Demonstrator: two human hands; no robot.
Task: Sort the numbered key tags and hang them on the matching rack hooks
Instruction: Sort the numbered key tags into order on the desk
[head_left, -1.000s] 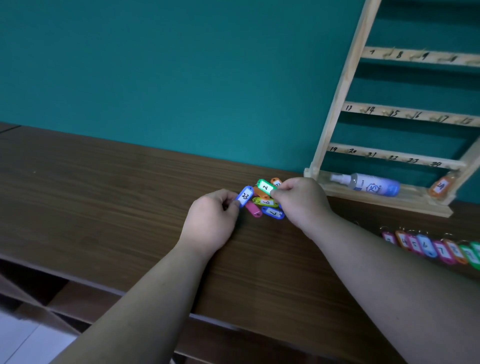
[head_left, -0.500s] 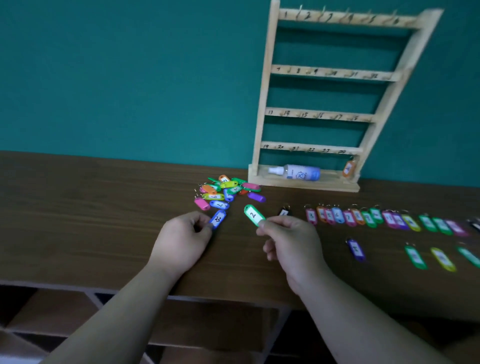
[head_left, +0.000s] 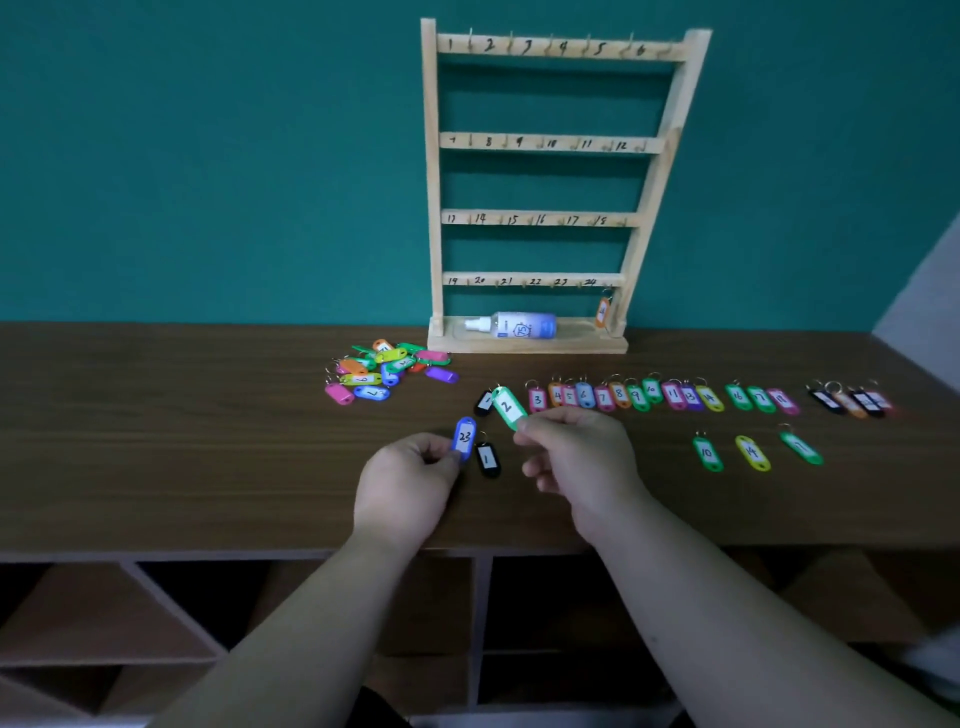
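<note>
Thumb and forefinger of the left hand (head_left: 408, 483) pinch the lower end of a blue tag marked 23 (head_left: 464, 438), held upright just above the brown table (head_left: 156, 426) at the centre of the frame; the other fingers are curled in. The right hand (head_left: 579, 457) pinches the lower end of a green tag marked 2 (head_left: 508, 407), which tilts up and to the left, and its remaining fingers are loosely bent. Between the two hands a black tag marked 1 (head_left: 487, 459) lies flat on the table. A second black tag (head_left: 483, 402) lies just behind the green one, partly hidden by it.

Right of centre, a row of tags (head_left: 623, 396) runs along the table from 3 upward; the labels further right are too blurred to read. Below that row lie a green tag marked 10 (head_left: 707, 453), a yellow tag marked 14 (head_left: 752, 452) and another green tag (head_left: 801, 448) with an unreadable number. At the far right sits a small group of black and orange tags (head_left: 852, 401).

Left of centre, a loose pile of mixed tags (head_left: 387, 370) lies near the left corner of the wooden rack (head_left: 428, 182). The rack stands in the upper middle against the teal wall (head_left: 208, 156), its four rails numbered 1 to 24. One orange tag (head_left: 602, 312) hangs at the hook marked 24. A spray bottle (head_left: 514, 326) lies on its side in the rack's base. Open shelf compartments (head_left: 311, 613) show below the table edge.
</note>
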